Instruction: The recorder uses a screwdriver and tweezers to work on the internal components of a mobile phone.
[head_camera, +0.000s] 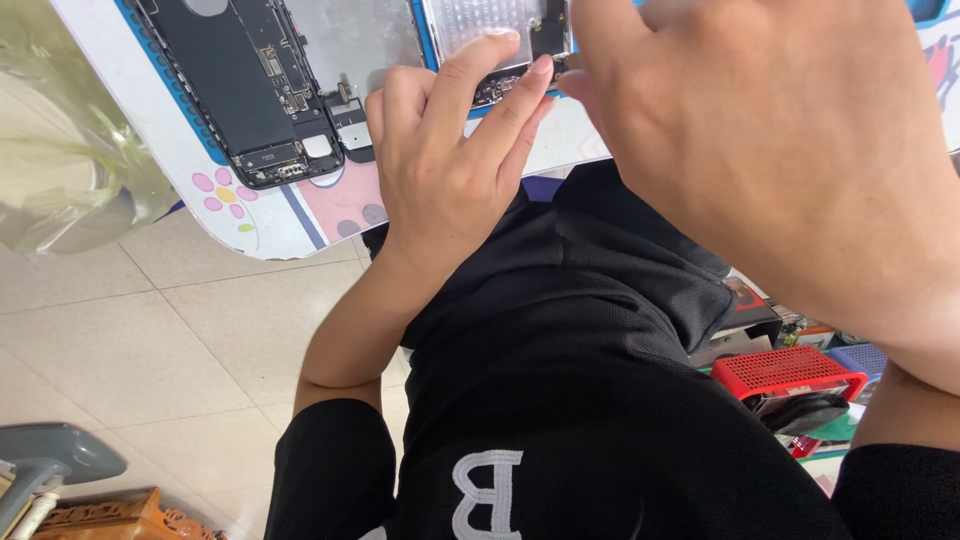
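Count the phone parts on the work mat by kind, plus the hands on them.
Opened phone body with its boards showing: 1
Detached screen panel, under the fingertips: 1
Hands: 2, left hand and right hand
Total: 4, all on the white work mat.

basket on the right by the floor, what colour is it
Red, with a perforated grid top, seen in the head view: the basket sits below the right hand.

opened phone (245, 90) on mat (170, 130), red basket (790, 370) right
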